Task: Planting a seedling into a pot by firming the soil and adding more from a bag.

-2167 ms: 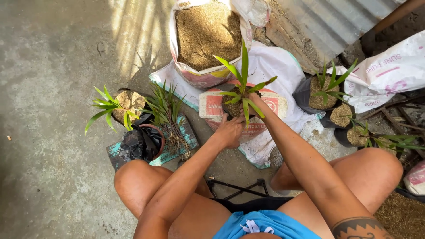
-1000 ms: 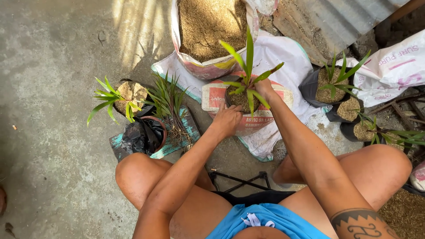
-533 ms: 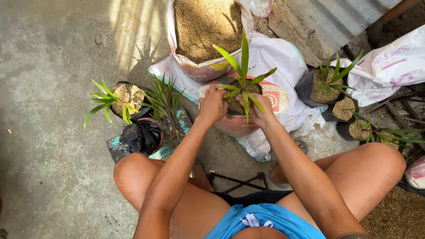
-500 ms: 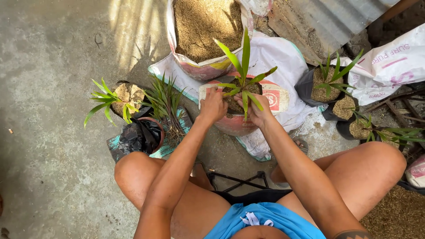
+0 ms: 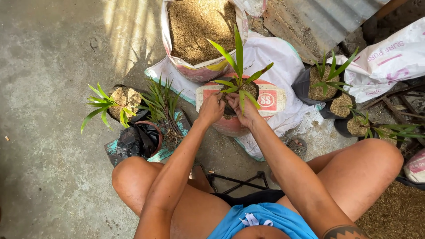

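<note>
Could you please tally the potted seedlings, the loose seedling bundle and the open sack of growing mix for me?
Potted seedlings: 5, one held by left hand and right hand
Loose seedling bundle: 1
Open sack of growing mix: 1
Total: 7

Seated low over the concrete floor (image 5: 48,53), the person has both hands at a green seedling (image 5: 239,82) in a small dark grow bag. The left hand (image 5: 211,108) grips the bag's near rim; the right hand (image 5: 244,110) presses at the stem's base, fingers seemingly in the soil. Behind stands an open sack of brown husk-like mix (image 5: 197,28). To the left, another potted seedling (image 5: 113,104) sits beside crumpled black plastic bags (image 5: 135,139). More bagged seedlings (image 5: 325,82) stand right.
</note>
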